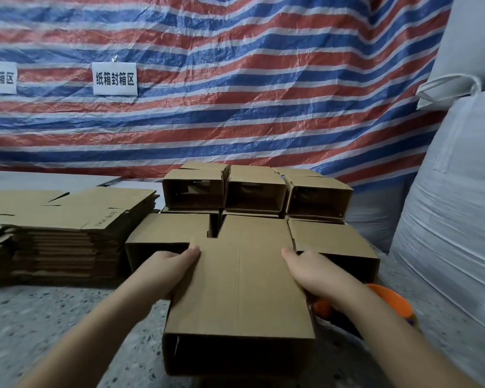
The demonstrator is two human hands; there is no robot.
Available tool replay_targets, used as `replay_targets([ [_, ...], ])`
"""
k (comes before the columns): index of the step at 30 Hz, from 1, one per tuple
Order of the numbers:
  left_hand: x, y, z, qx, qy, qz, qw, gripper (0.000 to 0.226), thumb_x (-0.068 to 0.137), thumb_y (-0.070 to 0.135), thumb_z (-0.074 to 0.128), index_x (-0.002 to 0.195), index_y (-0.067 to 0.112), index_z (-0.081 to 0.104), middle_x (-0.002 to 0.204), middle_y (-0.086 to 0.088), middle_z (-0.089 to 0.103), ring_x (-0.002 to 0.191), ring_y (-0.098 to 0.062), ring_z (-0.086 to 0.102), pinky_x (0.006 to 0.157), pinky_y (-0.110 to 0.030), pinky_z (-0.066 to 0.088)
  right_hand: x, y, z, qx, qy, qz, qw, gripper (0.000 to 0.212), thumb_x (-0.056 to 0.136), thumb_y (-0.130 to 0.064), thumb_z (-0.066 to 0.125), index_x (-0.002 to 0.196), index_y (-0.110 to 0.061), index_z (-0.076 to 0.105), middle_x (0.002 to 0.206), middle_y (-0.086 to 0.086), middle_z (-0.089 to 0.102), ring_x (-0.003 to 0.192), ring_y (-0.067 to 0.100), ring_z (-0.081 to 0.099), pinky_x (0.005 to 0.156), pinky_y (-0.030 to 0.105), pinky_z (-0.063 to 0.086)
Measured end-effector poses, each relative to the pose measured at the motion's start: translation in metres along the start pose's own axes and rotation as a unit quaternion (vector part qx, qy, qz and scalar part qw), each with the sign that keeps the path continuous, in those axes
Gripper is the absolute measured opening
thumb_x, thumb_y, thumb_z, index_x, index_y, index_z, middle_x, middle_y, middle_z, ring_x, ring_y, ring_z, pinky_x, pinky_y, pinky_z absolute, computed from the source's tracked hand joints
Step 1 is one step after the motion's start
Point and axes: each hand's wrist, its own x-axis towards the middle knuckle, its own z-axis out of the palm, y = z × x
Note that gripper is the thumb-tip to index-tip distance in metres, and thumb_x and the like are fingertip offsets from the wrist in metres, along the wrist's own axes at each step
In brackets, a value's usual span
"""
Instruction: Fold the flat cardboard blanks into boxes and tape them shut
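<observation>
A brown cardboard box (241, 298) lies in front of me with its open end toward me. My left hand (168, 264) grips its left side, thumb on the top panel. My right hand (308, 270) grips its right side the same way. Beyond it stand several folded boxes (252, 191), stacked in rows with their openings facing me. A pile of flat cardboard blanks (65, 228) sits on the floor to the left. An orange tape dispenser (389, 301) shows partly behind my right wrist.
A striped red, white and blue tarp (235, 93) hangs behind, with white paper signs (114, 78) on it. Large white sacks (454, 205) rise on the right. The floor (39, 317) is speckled grey stone.
</observation>
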Motion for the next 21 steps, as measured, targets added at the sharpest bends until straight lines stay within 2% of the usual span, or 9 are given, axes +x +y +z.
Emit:
replay_targets([
  [4,0.01,-0.018,0.008,-0.011,-0.021,-0.056,0.998,0.048,0.09,0.057,0.056,0.086,0.01,0.066,0.085,-0.007,0.068,0.076,-0.02,0.066,0.051,-0.026,0.047,0.016,0.011,0.023,-0.013,-0.047,0.06,0.997,0.064,0.1,-0.062,0.026,0.11,-0.012,0.065,0.106,0.007,0.066,0.099,0.023,0.063,0.098,0.039,0.05],
  [7,0.008,-0.026,0.006,-0.029,-0.013,-0.056,0.998,0.047,0.093,0.059,0.049,0.085,0.014,0.06,0.086,-0.003,0.063,0.076,-0.018,0.061,0.055,-0.028,0.045,0.004,0.008,0.018,0.016,-0.042,0.086,0.995,0.082,0.096,-0.075,0.019,0.131,-0.013,0.06,0.129,0.01,0.062,0.116,0.026,0.059,0.102,0.04,0.046],
  [9,0.005,-0.035,0.003,-0.045,-0.006,-0.034,0.998,0.043,0.095,0.06,0.042,0.099,0.019,0.058,0.097,-0.001,0.061,0.086,-0.018,0.06,0.069,-0.032,0.048,-0.018,0.011,0.014,0.069,-0.021,0.06,0.996,0.075,0.097,-0.073,0.018,0.111,-0.017,0.067,0.108,0.003,0.067,0.1,0.017,0.062,0.095,0.038,0.048],
  [11,-0.005,-0.048,0.004,-0.078,0.021,-0.014,0.997,0.041,0.096,0.058,0.04,0.109,0.023,0.055,0.104,0.0,0.061,0.093,-0.018,0.059,0.08,-0.038,0.049,-0.046,0.011,0.018,0.174,-0.009,0.016,0.985,0.048,0.103,-0.058,0.025,0.096,-0.03,0.064,0.099,-0.01,0.066,0.095,0.008,0.061,0.093,0.034,0.048],
  [13,-0.025,-0.058,0.012,-0.118,0.047,-0.005,0.992,0.037,0.097,0.054,0.041,0.108,0.023,0.058,0.105,0.004,0.061,0.1,-0.018,0.057,0.092,-0.04,0.046,-0.066,0.014,0.029,0.229,-0.011,-0.015,0.973,0.037,0.109,-0.039,0.028,0.127,-0.026,0.057,0.133,-0.007,0.058,0.127,0.017,0.052,0.108,0.035,0.038],
  [15,-0.036,-0.059,0.019,-0.157,0.067,0.008,0.985,0.03,0.1,0.047,0.041,0.104,0.024,0.06,0.105,0.003,0.058,0.104,-0.015,0.053,0.095,-0.035,0.038,-0.076,0.029,0.038,0.262,-0.061,-0.098,0.958,0.042,0.111,-0.019,0.028,0.15,-0.005,0.037,0.155,0.014,0.04,0.146,0.027,0.032,0.114,0.032,0.026],
  [18,-0.038,-0.051,0.003,-0.24,0.057,0.054,0.967,0.035,0.106,0.027,0.032,0.098,0.012,0.063,0.118,-0.011,0.055,0.111,-0.019,0.049,0.095,-0.032,0.03,-0.081,0.014,0.033,0.328,-0.068,-0.113,0.935,0.046,0.11,-0.019,0.028,0.151,0.001,0.035,0.155,0.021,0.039,0.145,0.031,0.034,0.102,0.028,0.038],
  [19,-0.033,-0.045,-0.007,-0.3,0.057,0.037,0.952,0.039,0.107,0.022,0.028,0.103,0.007,0.064,0.13,-0.018,0.052,0.122,-0.023,0.046,0.098,-0.03,0.03,-0.08,0.008,0.031,0.354,-0.054,-0.121,0.926,0.046,0.11,-0.024,0.029,0.15,-0.004,0.04,0.152,0.018,0.046,0.142,0.031,0.04,0.107,0.03,0.04],
  [21,-0.022,-0.026,-0.017,-0.27,0.063,0.072,0.958,0.04,0.106,0.029,0.032,0.109,0.008,0.066,0.132,-0.017,0.055,0.122,-0.028,0.05,0.1,-0.031,0.034,-0.077,-0.028,0.02,0.419,-0.001,-0.113,0.901,0.045,0.109,-0.035,0.03,0.143,-0.018,0.053,0.138,0.008,0.061,0.13,0.026,0.055,0.113,0.045,0.04],
])
